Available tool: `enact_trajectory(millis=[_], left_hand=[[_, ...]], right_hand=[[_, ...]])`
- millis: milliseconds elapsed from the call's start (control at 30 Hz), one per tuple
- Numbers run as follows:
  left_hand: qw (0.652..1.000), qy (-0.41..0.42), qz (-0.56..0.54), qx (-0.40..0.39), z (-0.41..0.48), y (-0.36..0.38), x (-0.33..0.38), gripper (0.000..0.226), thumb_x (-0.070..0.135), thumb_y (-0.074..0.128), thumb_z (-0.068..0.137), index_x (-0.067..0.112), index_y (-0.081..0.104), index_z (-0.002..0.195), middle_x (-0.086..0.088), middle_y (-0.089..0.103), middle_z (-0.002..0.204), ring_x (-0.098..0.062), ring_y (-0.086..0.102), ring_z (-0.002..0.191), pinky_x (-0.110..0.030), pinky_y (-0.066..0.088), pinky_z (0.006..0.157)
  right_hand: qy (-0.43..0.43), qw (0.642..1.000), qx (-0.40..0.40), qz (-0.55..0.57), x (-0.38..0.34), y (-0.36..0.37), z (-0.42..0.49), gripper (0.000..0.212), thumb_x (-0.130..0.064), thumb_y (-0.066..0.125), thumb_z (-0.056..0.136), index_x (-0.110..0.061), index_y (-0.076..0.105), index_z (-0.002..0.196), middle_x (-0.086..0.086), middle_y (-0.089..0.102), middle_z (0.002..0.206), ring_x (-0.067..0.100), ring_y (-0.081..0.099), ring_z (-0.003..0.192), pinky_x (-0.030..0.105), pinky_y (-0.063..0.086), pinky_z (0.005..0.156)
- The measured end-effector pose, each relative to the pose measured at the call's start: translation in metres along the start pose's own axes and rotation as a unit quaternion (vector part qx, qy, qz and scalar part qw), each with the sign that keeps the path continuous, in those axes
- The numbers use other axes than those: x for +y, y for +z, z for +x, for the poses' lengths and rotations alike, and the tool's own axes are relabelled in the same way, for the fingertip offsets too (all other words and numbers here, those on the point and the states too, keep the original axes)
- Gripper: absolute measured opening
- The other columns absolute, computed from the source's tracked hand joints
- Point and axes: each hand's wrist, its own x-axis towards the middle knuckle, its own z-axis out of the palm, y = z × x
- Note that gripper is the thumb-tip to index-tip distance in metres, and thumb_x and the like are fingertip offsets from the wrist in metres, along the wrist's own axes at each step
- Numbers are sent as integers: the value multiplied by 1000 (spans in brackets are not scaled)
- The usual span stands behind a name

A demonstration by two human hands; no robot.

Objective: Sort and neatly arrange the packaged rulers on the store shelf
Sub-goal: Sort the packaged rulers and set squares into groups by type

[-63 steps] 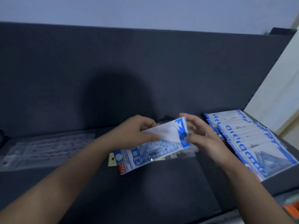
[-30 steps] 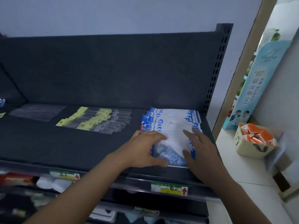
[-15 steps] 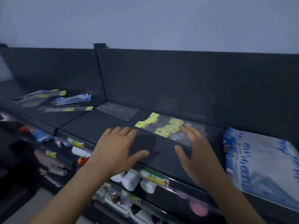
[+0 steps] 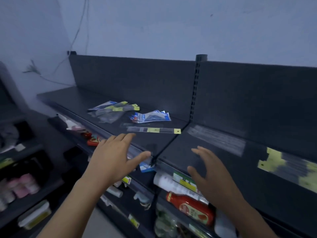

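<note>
Loose ruler packs lie scattered on the left section of the dark top shelf [image 4: 109,127]: a blue-and-white geometry set pack [image 4: 151,116], a clear heap with yellow headers [image 4: 114,109], and a long clear ruler with yellow tags [image 4: 153,130]. On the right section lie clear ruler packs [image 4: 217,140] and yellow-headed packs [image 4: 289,168], blurred. My left hand [image 4: 116,160] hovers over the shelf's front edge with fingers spread, holding nothing. My right hand [image 4: 208,170] hovers empty above the right section, fingers straight.
A slotted upright post [image 4: 197,90] and a seam divide the two shelf sections. Lower shelves hold a red sauce bottle [image 4: 192,207], a white bottle [image 4: 169,183] and small goods behind price-tag rails. Another rack with pink jars [image 4: 22,185] stands at the left.
The blue set I held went onto the right-hand stack. My view then swung left, and both empty hands moved left along the shelf toward the scattered packs.
</note>
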Motion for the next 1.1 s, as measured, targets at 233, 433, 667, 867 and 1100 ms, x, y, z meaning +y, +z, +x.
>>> enact_trajectory(millis=[233,433,667,867,1100], left_hand=[[1000,-3,-1,-24,74,36,-72,98,86,15,69,25,38,143,6,50,140,-18,47,126,-36,38,103],[999,27,-20,-38,184,77,-112,59,68,43,87,27,48,130,4,59,128,-21,54,119,-36,43,96],[990,90,-78,-81,303,128,-115,51,55,56,88,21,54,126,-1,61,126,-23,56,115,-33,43,87],[958,177,-96,-204,358,162,-110,57,55,63,84,16,54,124,-4,58,123,-23,53,112,-38,41,97],[916,215,-128,-315,402,172,-109,59,49,77,72,26,50,120,1,48,121,-21,41,117,-34,42,95]], right_hand=[[-21,997,-74,1,-13,65,102,38,-34,53,94,-32,47,132,-19,42,139,-4,37,123,15,28,100],[-7,995,-95,-6,-6,107,201,37,-25,58,91,-28,52,127,-13,52,130,5,47,121,18,35,96],[62,977,-174,-112,-1,133,276,46,-35,67,82,-28,53,125,-7,55,122,16,51,115,34,39,98],[107,966,-203,-120,10,132,293,38,-36,73,75,-30,60,110,-10,49,101,11,52,97,29,45,86],[212,956,-188,-77,-8,144,287,30,-37,80,69,-32,52,79,-12,54,92,6,51,82,21,41,68]])
